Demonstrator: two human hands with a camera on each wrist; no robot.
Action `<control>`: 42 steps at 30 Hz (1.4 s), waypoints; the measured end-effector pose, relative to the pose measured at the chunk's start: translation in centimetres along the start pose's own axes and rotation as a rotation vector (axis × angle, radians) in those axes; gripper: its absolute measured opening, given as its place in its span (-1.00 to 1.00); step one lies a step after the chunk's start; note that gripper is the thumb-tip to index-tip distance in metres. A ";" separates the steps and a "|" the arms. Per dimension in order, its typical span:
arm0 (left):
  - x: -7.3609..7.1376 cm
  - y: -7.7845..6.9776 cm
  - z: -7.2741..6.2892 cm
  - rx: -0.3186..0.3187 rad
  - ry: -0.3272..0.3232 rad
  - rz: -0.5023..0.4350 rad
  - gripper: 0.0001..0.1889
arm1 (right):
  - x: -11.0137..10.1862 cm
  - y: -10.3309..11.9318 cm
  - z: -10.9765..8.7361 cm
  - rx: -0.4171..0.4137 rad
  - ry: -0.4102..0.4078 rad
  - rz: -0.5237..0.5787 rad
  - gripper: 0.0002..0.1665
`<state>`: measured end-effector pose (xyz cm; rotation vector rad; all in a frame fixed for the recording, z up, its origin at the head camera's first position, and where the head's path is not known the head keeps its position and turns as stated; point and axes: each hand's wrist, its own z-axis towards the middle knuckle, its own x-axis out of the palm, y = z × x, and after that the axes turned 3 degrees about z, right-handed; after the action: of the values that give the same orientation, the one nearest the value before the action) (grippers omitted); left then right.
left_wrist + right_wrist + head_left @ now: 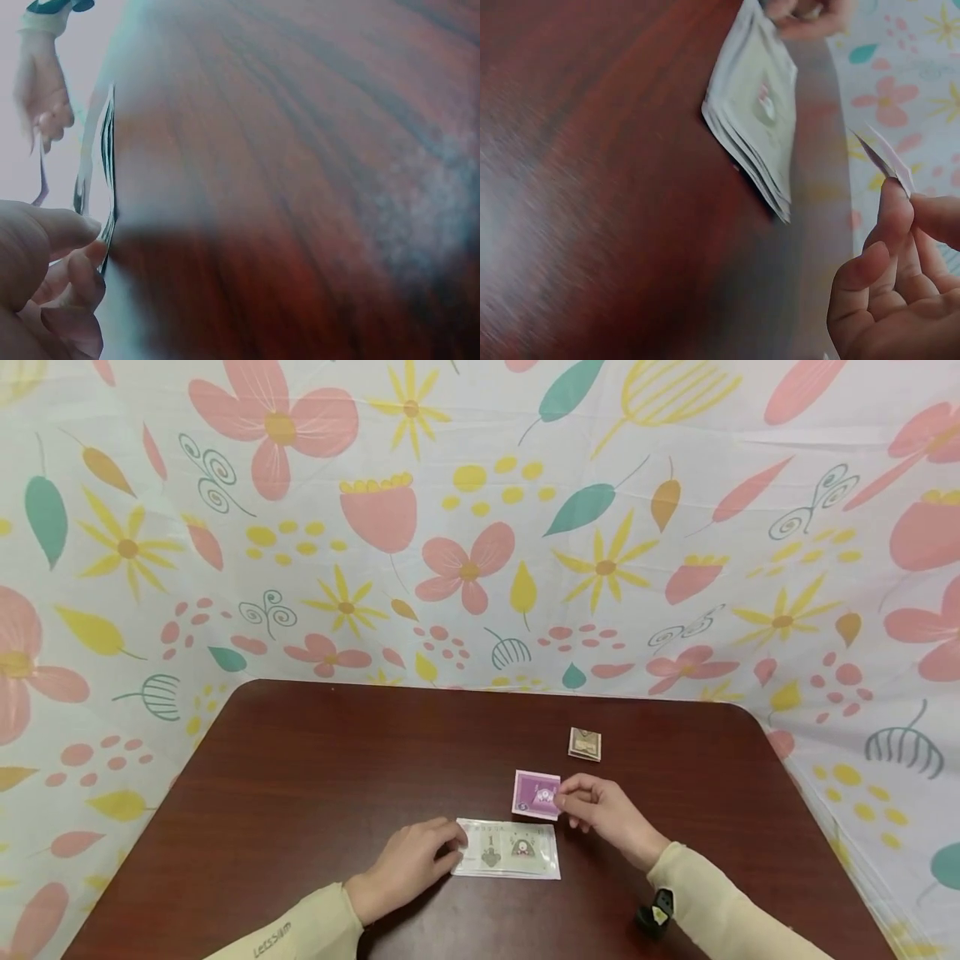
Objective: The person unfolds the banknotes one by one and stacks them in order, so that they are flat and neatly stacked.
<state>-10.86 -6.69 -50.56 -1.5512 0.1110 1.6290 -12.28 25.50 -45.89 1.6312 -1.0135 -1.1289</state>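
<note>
A stack of pale play banknotes [491, 850] lies on the table, its top note showing a cartoon figure; the layered edges show in the right wrist view. My left hand [415, 862] is at the stack's left end, pinching it between thumb and fingers, with the thumb [67, 229] in sight in the left wrist view. Just beyond the stack, my right hand [609, 814] pinches a folded purple play banknote [534, 795] by its right edge between thumb and forefinger. Seen edge-on in the right wrist view, the folded note [885, 159] is off the table.
Farther back and to the right, a small folded brown note [585, 743] lies on the dark wooden table [337, 760]. A flower-printed cloth [465, 635] hangs behind the table's far edge and along both sides.
</note>
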 end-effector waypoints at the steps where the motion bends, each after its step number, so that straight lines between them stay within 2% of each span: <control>1: 0.0 0.0 0.0 -0.004 -0.003 -0.008 -0.86 | 0.1 -0.1 -0.1 -0.006 0.013 -0.003 -0.72; 8: 0.1 -0.1 0.4 -0.067 -0.038 -0.070 -0.91 | 1.2 -0.6 -0.8 -0.023 0.070 0.009 -0.73; 16: 0.5 -1.3 2.3 -0.190 -0.141 -0.320 -0.97 | 2.7 -0.6 -1.0 -0.047 0.113 0.029 -0.76; 22: 0.8 -2.1 3.2 -0.247 -0.156 -0.420 -0.96 | 3.2 -0.3 -1.0 -0.042 0.113 0.027 -0.76; 29: 1.0 -2.8 3.2 -0.249 -0.160 -0.460 -0.96 | 3.4 -0.4 -1.1 -0.043 0.092 0.012 -0.77; 38: 1.0 -3.3 2.9 -0.263 -0.117 -0.532 -0.90 | 3.9 -0.6 -1.4 -0.114 0.115 -0.039 -0.81; 42: 0.6 -3.5 2.9 -0.252 -0.126 -0.557 -0.91 | 3.6 -0.5 -1.4 -0.131 0.114 -0.049 -0.81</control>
<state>-10.86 -2.48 -48.80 -1.4830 -0.5666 1.3162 -9.93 22.54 -46.98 1.6034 -0.8142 -1.0981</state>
